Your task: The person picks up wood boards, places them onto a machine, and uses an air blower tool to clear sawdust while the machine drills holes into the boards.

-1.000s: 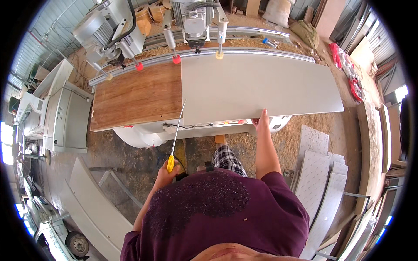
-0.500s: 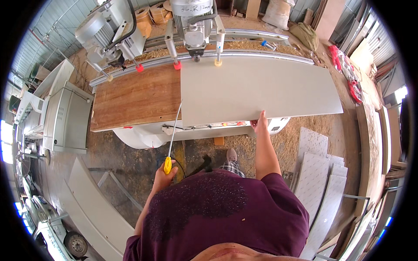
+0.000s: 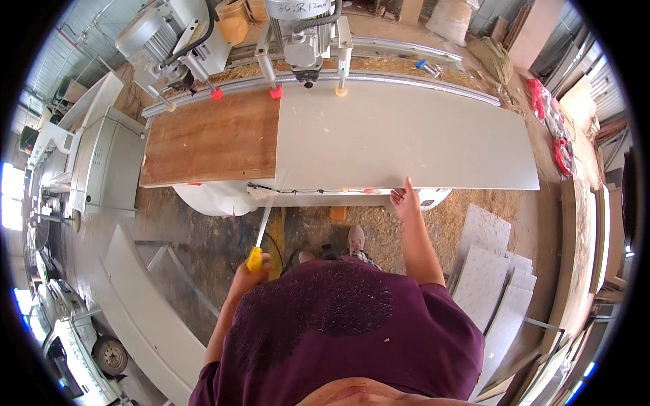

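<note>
Gripping a yellow-handled tool (image 3: 262, 233) in my head view, the left hand (image 3: 249, 276) points the blurred metal shaft toward the near left corner of the grey board (image 3: 399, 139), which lies in front of a grey motor unit (image 3: 301, 47), beside or over a brown wooden panel (image 3: 210, 139); I can't tell which. On my remote feed, the right hand (image 3: 405, 200) is at the board's near edge, fingers half curled, and I can't tell whether they pinch it.
</note>
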